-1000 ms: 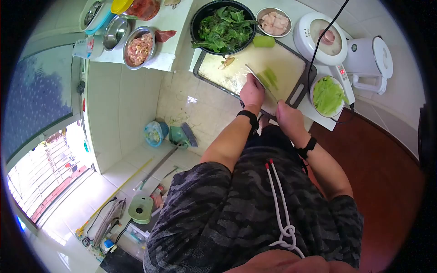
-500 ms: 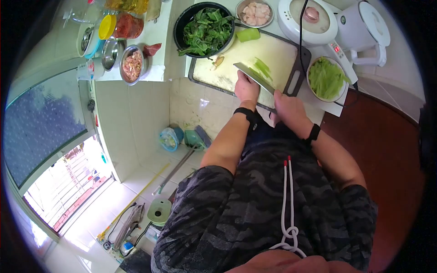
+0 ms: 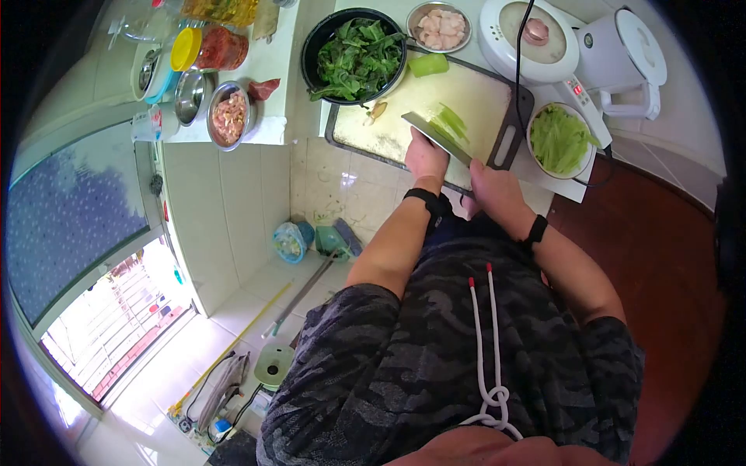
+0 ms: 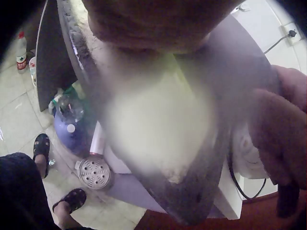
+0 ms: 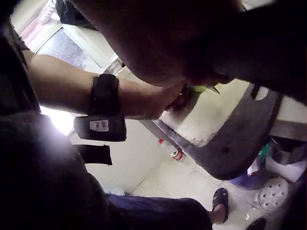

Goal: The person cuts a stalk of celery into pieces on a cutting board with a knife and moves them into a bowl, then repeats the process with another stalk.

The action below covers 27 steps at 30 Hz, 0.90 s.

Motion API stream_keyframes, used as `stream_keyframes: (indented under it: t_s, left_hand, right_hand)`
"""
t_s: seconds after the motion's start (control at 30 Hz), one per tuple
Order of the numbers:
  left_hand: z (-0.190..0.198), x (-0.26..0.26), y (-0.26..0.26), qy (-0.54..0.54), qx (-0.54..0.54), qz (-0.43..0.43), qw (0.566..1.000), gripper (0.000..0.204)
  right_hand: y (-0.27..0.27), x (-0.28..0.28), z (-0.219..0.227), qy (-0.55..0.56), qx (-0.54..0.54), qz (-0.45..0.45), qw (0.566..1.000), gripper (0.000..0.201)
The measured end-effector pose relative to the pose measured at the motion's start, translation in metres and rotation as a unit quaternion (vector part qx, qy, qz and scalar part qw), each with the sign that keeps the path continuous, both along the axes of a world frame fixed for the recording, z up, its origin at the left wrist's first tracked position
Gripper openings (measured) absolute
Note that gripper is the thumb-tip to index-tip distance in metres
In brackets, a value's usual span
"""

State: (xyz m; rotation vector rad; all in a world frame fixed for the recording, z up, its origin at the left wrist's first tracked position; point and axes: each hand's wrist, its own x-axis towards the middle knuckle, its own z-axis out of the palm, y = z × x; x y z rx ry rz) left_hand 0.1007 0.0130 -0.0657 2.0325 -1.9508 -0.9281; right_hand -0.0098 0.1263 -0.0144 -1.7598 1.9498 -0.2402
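Observation:
My right hand grips the handle of a kitchen knife, its blade slanting across the cutting board. Beside the blade, on the near side, my left hand is bent over the board, with its fingertips partly hidden by the knife. In the right wrist view, the left hand has curled fingers holding pale green stem close to the knife. Thin green strips lie just beyond the blade. A peeled green stem chunk rests at the board's far edge, and ginger lies at its left.
Around the board stand a black pot of leafy greens, a bowl of pale meat, a white cooker, a kettle and a bowl of green slices. A black cord hangs over the board's right side.
The head view has shifted, so the counter appears displaced. Both hands stay at the same part of the board, and the knife keeps nearly the same slant beside the strips.

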Motion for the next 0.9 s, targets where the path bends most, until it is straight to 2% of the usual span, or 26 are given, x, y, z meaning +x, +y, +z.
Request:
stream_keyframes:
  t_s: [0.17,0.37,0.43,0.47,0.53,0.8,0.9]
  left_hand:
    - [-0.014,0.004,-0.001,0.012,0.001,0.008,1.0,0.021]
    - [-0.009,0.0,-0.001,0.011,-0.001,0.026,1.0,0.02]
    - [-0.01,0.001,0.0,-0.003,-0.007,0.019,1.0,0.018]
    - [-0.012,0.001,0.0,0.004,-0.011,0.02,1.0,0.018]
    - [-0.013,0.0,0.001,0.011,-0.016,0.021,1.0,0.018]
    - [-0.007,0.001,0.0,0.015,-0.004,0.025,1.0,0.017]
    - [-0.011,0.001,0.0,0.013,-0.016,0.03,0.999,0.017]
  right_hand:
    - [-0.02,0.004,-0.018,0.024,-0.009,0.005,1.0,0.01]
    - [-0.021,0.0,-0.004,0.016,-0.013,-0.008,1.0,0.011]
    - [-0.014,-0.001,0.009,-0.036,0.055,-0.011,0.998,0.011]
    - [-0.009,0.0,0.009,-0.035,0.057,-0.01,0.998,0.011]
    - [-0.002,-0.001,0.008,-0.011,0.017,0.004,1.0,0.011]
    - [-0.029,0.008,-0.014,0.008,0.02,-0.013,1.0,0.014]
    - [-0.024,0.004,-0.01,0.001,0.024,-0.014,1.0,0.015]
